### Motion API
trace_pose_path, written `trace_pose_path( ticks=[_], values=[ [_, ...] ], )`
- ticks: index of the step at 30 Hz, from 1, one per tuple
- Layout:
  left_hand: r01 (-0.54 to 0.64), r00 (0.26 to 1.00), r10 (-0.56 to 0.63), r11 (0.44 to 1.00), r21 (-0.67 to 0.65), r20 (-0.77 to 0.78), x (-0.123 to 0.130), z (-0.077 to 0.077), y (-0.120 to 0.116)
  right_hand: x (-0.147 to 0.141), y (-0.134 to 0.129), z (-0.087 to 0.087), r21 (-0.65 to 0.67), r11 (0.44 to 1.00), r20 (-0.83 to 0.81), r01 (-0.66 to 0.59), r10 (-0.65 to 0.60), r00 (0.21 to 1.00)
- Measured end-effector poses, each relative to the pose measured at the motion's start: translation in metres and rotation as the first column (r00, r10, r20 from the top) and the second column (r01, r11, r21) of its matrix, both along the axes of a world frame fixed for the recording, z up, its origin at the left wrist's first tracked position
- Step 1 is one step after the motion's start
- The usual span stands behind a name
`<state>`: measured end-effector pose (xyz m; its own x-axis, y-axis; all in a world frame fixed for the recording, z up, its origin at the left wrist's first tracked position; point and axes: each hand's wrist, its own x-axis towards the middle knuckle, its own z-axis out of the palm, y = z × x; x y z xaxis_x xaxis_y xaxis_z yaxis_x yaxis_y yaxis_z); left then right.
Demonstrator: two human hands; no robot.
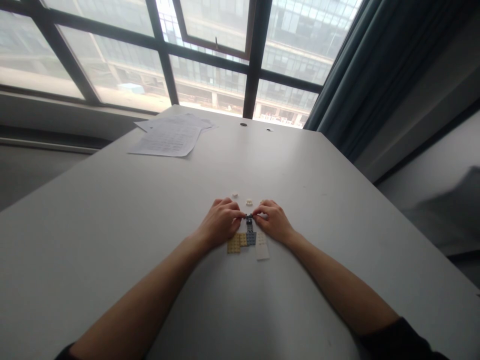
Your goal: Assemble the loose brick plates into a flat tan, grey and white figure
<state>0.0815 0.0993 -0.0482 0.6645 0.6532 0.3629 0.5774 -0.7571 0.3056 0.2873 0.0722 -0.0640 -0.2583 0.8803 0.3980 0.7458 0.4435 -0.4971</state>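
My left hand [224, 220] and my right hand [274, 220] meet from either side at a small dark grey building-brick piece [249, 219]. Thumb and fingers of each hand pinch one end of it. Just below it lies a grey studded piece [250, 228]; I cannot tell whether the two are joined. Nearer to me sit a tan plate [234, 244], a smaller yellowish plate [243, 239], a blue-grey plate [251, 239] and a white plate [262, 247], side by side. Beyond my fingers are small cream bricks [249, 202], one partly hidden by my right hand.
Printed paper sheets [165, 137] lie at the far left of the white table [300, 295]. Two round cable holes [243, 125] are near its far edge. Behind stand large windows [210, 80], with a dark curtain [360, 75] at the right.
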Motion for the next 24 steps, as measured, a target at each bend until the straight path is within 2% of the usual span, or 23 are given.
trace_pose_path(
  ticks=[9,12,17,21,24],
  values=[
    [-0.018,0.999,0.017,0.999,0.031,0.032,-0.002,-0.002,0.003,-0.001,-0.001,0.000,0.010,1.000,-0.059,0.007,-0.007,0.998],
    [-0.117,0.990,0.113,0.992,0.055,0.082,-0.008,-0.001,0.009,0.001,0.000,-0.001,0.014,0.998,-0.123,0.062,-0.060,0.991],
    [-0.319,0.938,0.308,0.946,0.049,0.161,-0.022,-0.002,0.021,0.014,0.007,-0.002,0.044,0.985,-0.191,0.165,-0.154,0.970],
    [-0.414,0.901,0.406,0.910,0.028,0.153,-0.030,-0.005,0.026,0.019,0.016,0.003,0.039,0.979,-0.082,0.200,-0.196,0.977],
    [-0.462,0.879,0.457,0.887,0.007,0.133,-0.031,-0.007,0.027,0.011,0.023,0.008,-0.017,0.973,0.058,0.231,-0.229,0.972]
  ],
)
